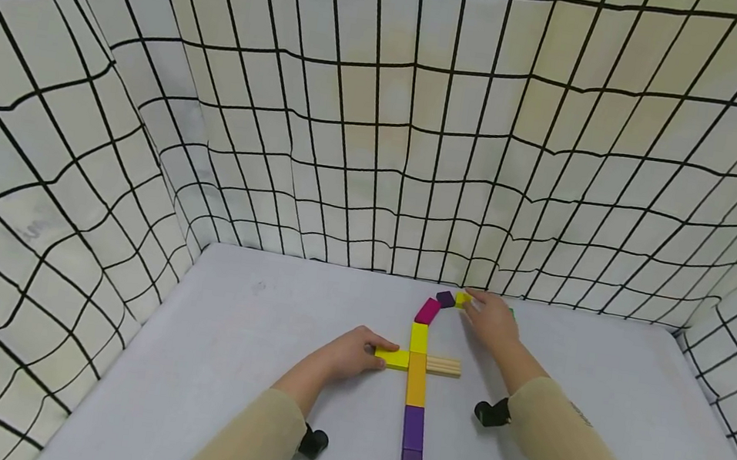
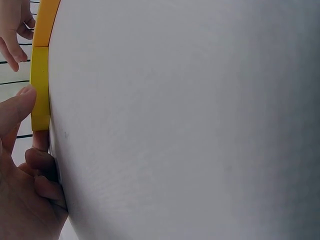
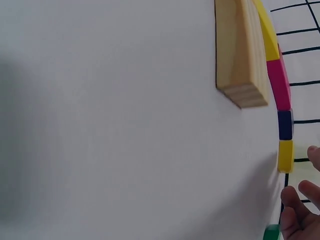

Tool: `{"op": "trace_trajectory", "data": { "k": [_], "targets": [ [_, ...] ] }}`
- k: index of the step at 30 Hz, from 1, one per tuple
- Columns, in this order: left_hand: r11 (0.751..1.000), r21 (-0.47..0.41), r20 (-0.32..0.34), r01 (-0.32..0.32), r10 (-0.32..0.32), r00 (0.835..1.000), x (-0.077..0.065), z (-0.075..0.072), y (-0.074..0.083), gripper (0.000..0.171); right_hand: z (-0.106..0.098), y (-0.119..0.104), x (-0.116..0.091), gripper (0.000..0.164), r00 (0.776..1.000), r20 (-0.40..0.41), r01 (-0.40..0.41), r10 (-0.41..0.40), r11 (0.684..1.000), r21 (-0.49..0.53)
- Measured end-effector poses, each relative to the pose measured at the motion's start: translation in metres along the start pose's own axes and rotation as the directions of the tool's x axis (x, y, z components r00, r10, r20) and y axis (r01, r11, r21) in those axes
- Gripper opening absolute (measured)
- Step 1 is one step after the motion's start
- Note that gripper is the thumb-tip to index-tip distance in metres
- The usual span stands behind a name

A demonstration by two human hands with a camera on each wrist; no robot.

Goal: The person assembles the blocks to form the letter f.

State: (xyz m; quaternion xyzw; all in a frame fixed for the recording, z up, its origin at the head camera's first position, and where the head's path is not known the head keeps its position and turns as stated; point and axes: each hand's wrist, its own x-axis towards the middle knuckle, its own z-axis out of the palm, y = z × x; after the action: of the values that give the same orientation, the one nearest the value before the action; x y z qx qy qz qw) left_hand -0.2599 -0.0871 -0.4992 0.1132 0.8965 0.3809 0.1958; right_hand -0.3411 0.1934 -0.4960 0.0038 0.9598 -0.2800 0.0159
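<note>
My left hand (image 1: 352, 352) pinches a yellow block (image 1: 392, 358) between thumb and forefinger; it lies flat against the left side of an orange block (image 1: 416, 380). In the left wrist view the thumb (image 2: 22, 102) rests along its edge. At the far end of the row, my right hand (image 1: 491, 320) is beside a small yellow block (image 1: 462, 300). The right wrist view shows its fingers (image 3: 295, 200) loosely bent, just off that block. A dark purple block (image 1: 445, 299) and a magenta block (image 1: 428, 311) curve away from another yellow block (image 1: 419, 338).
Two purple blocks (image 1: 414, 428) extend the row toward me. A ridged plain wood block (image 1: 444, 366) sits right of the orange one. Partly behind my right hand is a green piece (image 3: 271, 232). Black netting (image 1: 407, 150) over white walls encloses the white table (image 1: 237, 376).
</note>
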Motion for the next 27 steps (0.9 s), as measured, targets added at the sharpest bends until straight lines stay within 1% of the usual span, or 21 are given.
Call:
{"op": "trace_trajectory", "data": {
  "k": [5, 10, 14, 18, 22, 25, 27],
  "targets": [
    [1.0, -0.003, -0.003, 0.009, -0.009, 1.0, -0.001, 0.0, 0.001, 0.03, -0.016, 0.012, -0.004, 0.045, 0.998, -0.012, 0.062, -0.062, 0.998, -0.002],
    [1.0, 0.0, -0.004, 0.017, -0.017, 1.0, 0.001, 0.002, -0.001, 0.031, -0.028, 0.033, -0.004, 0.045, 0.999, -0.004, 0.048, -0.048, 0.999, -0.017],
    [1.0, 0.009, -0.009, 0.021, -0.021, 1.0, 0.0, 0.001, 0.0, 0.031, -0.035, 0.048, -0.003, 0.046, 1.0, -0.003, 0.019, -0.019, 1.0, -0.012],
    [1.0, 0.013, -0.007, 0.02, -0.02, 1.0, -0.001, 0.001, 0.0, 0.031, -0.043, 0.057, -0.004, 0.048, 1.0, 0.008, -0.001, 0.001, 1.0, 0.011],
    [1.0, 0.008, -0.005, 0.015, -0.015, 1.0, -0.001, 0.001, 0.0, 0.031, -0.048, 0.062, -0.004, 0.047, 1.0, 0.026, 0.007, -0.007, 1.0, 0.012],
    [1.0, 0.006, -0.008, 0.012, -0.012, 1.0, -0.001, 0.001, 0.0, 0.031, -0.049, 0.066, -0.003, 0.046, 0.999, 0.05, 0.016, -0.017, 1.0, 0.015],
    [1.0, 0.005, -0.007, 0.015, -0.015, 1.0, -0.001, 0.001, 0.0, 0.03, -0.049, 0.068, -0.003, 0.045, 0.997, 0.076, 0.0, -0.003, 1.0, 0.031]
  ]
}}
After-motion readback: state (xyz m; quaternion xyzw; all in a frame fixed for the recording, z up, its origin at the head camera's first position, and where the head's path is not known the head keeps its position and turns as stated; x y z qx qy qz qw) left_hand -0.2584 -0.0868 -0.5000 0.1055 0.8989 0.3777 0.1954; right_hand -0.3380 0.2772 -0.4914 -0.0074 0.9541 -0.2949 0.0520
